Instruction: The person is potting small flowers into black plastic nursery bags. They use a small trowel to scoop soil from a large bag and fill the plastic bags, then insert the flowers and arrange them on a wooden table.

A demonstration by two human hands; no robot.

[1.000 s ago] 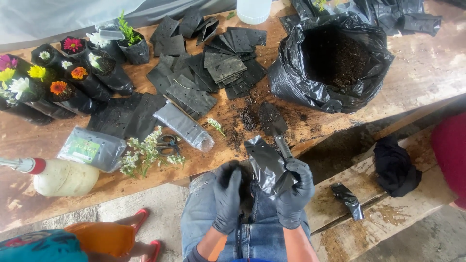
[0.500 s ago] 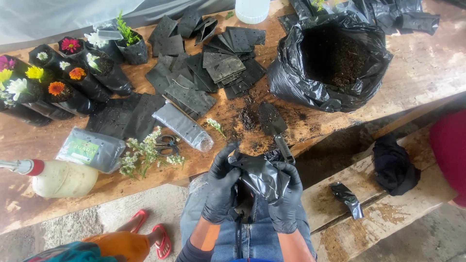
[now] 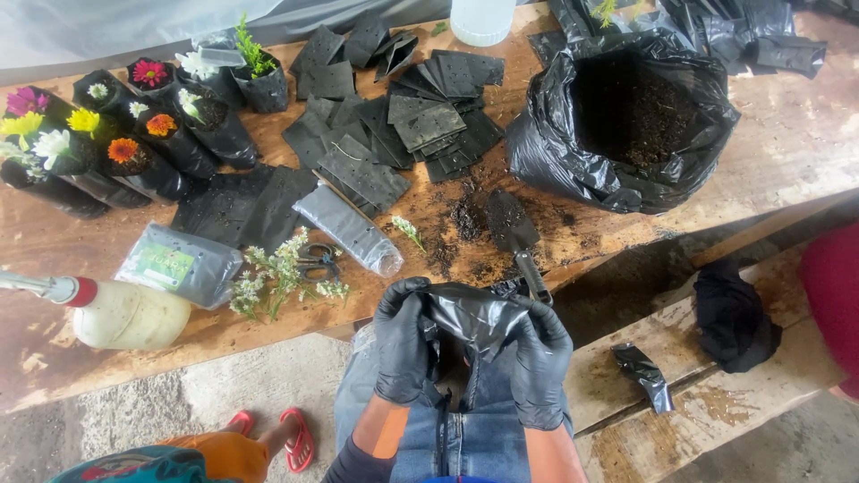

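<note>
1. Head view, looking down: both gloved hands hold a black bag point(image 3: 472, 315) over the lap, just below the desk point(image 3: 805, 134) edge.
2. Left hand point(image 3: 403, 344) is closed on the bag's left rim; right hand point(image 3: 540, 358) is closed on its right rim.
3. To open it well, I judge the fingers should pinch one layer each and pull the rims evenly apart, keeping the mouth upward.
4. A trowel point(image 3: 514, 234) lies on the desk just above the hands, near the soil sack point(image 3: 626, 121).
5. Compared with a second ago, the hands sit wider apart and level, and the bag is spread between them rather than bunched.
</note>
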